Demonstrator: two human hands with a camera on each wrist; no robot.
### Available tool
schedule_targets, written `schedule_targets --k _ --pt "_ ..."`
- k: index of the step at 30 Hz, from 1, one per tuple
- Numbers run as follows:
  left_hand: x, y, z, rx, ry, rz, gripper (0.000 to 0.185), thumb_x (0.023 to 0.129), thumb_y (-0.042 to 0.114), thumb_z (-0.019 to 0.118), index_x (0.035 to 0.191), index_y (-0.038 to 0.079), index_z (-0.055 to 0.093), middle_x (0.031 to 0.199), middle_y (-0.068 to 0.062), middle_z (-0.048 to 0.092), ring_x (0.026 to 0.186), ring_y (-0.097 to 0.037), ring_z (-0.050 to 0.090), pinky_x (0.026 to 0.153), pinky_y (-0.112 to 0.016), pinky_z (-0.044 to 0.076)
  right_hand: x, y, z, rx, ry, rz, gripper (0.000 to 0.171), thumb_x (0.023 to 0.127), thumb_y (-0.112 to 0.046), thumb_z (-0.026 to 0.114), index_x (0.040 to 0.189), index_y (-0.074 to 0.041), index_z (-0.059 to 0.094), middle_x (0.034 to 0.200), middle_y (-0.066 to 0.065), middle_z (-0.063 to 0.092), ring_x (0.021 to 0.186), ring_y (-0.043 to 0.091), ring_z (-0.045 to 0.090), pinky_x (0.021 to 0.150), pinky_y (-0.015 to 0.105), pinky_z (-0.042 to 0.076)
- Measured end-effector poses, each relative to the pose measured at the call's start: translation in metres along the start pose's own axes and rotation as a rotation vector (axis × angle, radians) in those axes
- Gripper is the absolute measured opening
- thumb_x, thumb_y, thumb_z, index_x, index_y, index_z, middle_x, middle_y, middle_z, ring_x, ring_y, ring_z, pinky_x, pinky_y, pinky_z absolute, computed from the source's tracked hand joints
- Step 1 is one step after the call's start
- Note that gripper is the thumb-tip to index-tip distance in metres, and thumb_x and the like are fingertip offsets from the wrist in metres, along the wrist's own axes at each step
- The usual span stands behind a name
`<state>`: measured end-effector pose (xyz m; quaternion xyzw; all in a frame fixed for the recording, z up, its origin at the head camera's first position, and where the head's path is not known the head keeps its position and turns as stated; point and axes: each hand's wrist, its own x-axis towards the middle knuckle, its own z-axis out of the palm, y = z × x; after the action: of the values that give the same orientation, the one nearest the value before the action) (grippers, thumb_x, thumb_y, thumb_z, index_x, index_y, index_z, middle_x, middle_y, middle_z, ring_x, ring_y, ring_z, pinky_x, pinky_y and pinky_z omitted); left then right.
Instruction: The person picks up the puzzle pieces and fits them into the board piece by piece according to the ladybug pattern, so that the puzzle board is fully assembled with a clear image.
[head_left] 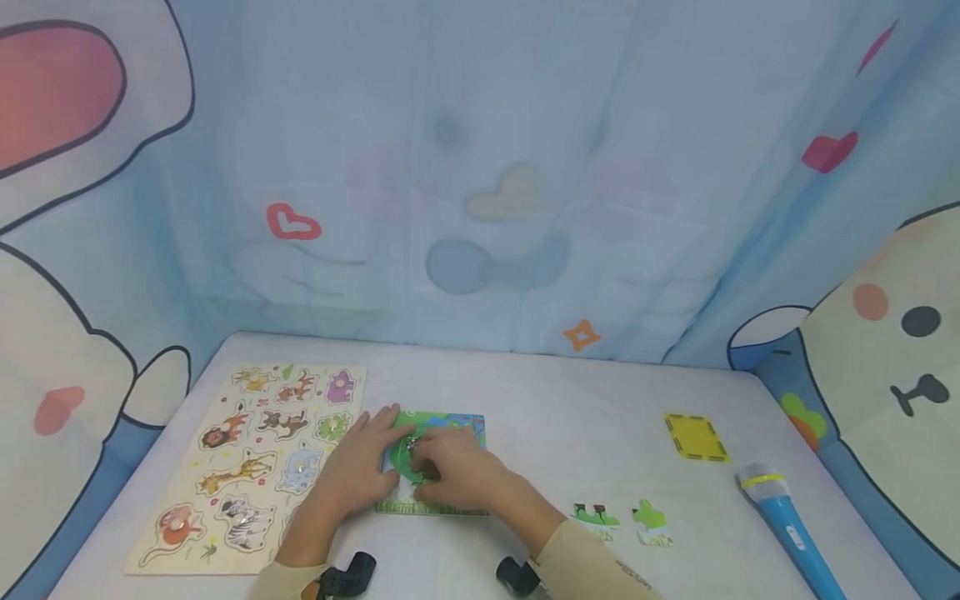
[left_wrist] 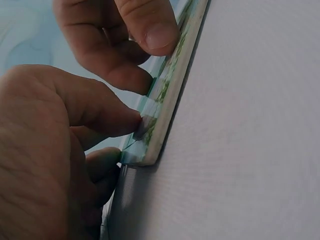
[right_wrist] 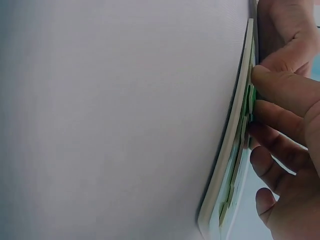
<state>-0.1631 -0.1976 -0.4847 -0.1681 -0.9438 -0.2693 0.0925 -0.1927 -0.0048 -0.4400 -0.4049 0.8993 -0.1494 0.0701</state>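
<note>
A small jigsaw puzzle board [head_left: 468, 507] with a green and blue picture lies flat at the table's middle. My left hand [head_left: 358, 467] rests along its left side, thumb on the lower left part and fingers stretched toward the upper corner. Above the picture, my right hand [head_left: 461, 467] bends its thumb and fingers round a green puzzle piece [right_wrist: 250, 95], which is mostly hidden. In the left wrist view both thumbs touch the board's near strip [left_wrist: 161, 97]. Two loose puzzle pieces, one with brown parts [head_left: 596, 517] and one light green [head_left: 651, 521], lie right of the board.
A wooden animal peg puzzle [head_left: 247, 454] covers the table's left side. On the right lie a yellow square tile [head_left: 697, 437] and a blue toy microphone [head_left: 795, 529]. A printed curtain [head_left: 480, 167] hangs behind the white table [head_left: 540, 392].
</note>
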Motion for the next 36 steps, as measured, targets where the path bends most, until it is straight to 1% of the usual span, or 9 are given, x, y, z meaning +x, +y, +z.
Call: schedule_targets --k 5,9,12,17,19,21,23,26,36 --pt "0.0011 -0.0004 0.0009 -0.009 -0.003 0.008 0.070 0.068 0.013 0.064 0.137 0.015 0.058 0.151 -0.014 0.039 0.142 -0.028 0.032 0.120 -0.043 0.016 0.0005 -0.0024 -0.0008 -0.018 0.000 -0.006 0.028 0.077 -0.036 0.082 0.099 -0.022 0.071 0.084 -0.018 0.054 0.075 0.000 0.048 0.081 0.037 0.043" --pt "0.0014 -0.0001 0.0010 -0.004 -0.004 0.017 0.069 0.069 0.014 0.064 0.137 0.014 0.057 0.152 -0.014 0.039 0.141 -0.029 0.032 0.120 -0.043 0.016 0.0002 -0.0004 0.0005 0.002 -0.003 0.005 0.033 0.078 -0.036 0.081 0.106 -0.023 0.071 0.092 -0.018 0.058 0.082 -0.001 0.051 0.094 0.051 0.044" --pt "0.0011 0.0007 0.0007 0.002 -0.011 0.015 0.068 0.070 0.015 0.065 0.137 0.013 0.057 0.152 -0.015 0.038 0.142 -0.030 0.032 0.120 -0.044 0.016 -0.0005 -0.0003 0.0007 0.013 -0.004 0.014 0.035 0.078 -0.036 0.082 0.109 -0.024 0.072 0.102 -0.017 0.060 0.091 -0.001 0.054 0.102 0.067 0.034" --pt "-0.0002 0.0018 -0.0006 0.002 -0.020 0.008 0.067 0.070 0.014 0.064 0.137 0.012 0.057 0.152 -0.016 0.037 0.142 -0.031 0.031 0.120 -0.044 0.016 -0.0004 -0.0031 0.0002 0.009 -0.015 0.027 0.038 0.077 -0.039 0.082 0.110 -0.025 0.072 0.107 -0.017 0.062 0.099 0.001 0.056 0.104 0.068 0.032" --pt "-0.0009 0.0018 -0.0014 -0.003 -0.021 0.004 0.068 0.070 0.014 0.064 0.137 0.012 0.057 0.152 -0.015 0.037 0.142 -0.031 0.031 0.120 -0.044 0.015 0.0003 -0.0028 0.0009 0.020 -0.017 0.029 0.039 0.076 -0.040 0.082 0.111 -0.025 0.072 0.107 -0.017 0.062 0.098 0.000 0.057 0.102 0.063 0.037" --pt "-0.0012 0.0020 -0.0019 -0.008 -0.014 0.005 0.068 0.070 0.013 0.064 0.137 0.011 0.057 0.152 -0.016 0.037 0.142 -0.031 0.031 0.120 -0.045 0.015 0.0011 -0.0014 0.0020 0.064 -0.018 0.035 0.040 0.076 -0.038 0.083 0.111 -0.023 0.072 0.105 -0.017 0.061 0.094 0.000 0.057 0.099 0.050 0.046" --pt "-0.0015 0.0018 -0.0025 -0.014 -0.012 0.009 0.067 0.070 0.013 0.064 0.137 0.011 0.057 0.152 -0.016 0.037 0.142 -0.032 0.031 0.120 -0.046 0.015 0.0020 0.0004 0.0034 0.125 -0.018 0.045 0.040 0.075 -0.035 0.083 0.111 -0.020 0.072 0.102 -0.017 0.060 0.089 -0.001 0.057 0.089 0.033 0.052" --pt "-0.0017 0.0017 -0.0033 -0.012 -0.007 0.017 0.067 0.071 0.012 0.064 0.137 0.011 0.057 0.152 -0.017 0.037 0.141 -0.033 0.031 0.119 -0.046 0.016 0.0033 0.0028 0.0057 0.222 -0.027 0.069 0.041 0.074 -0.030 0.085 0.110 -0.017 0.071 0.098 -0.016 0.058 0.084 -0.002 0.056 0.074 0.016 0.052" --pt "-0.0021 0.0022 -0.0025 -0.015 0.001 0.019 0.063 0.075 0.007 0.060 0.138 0.009 0.056 0.153 -0.016 0.036 0.142 -0.030 0.031 0.120 -0.045 0.015 0.0052 0.0047 0.0058 0.190 -0.060 0.062 0.042 0.076 -0.033 0.083 0.111 -0.018 0.066 0.095 -0.015 0.055 0.084 -0.001 0.054 0.074 0.017 0.051"
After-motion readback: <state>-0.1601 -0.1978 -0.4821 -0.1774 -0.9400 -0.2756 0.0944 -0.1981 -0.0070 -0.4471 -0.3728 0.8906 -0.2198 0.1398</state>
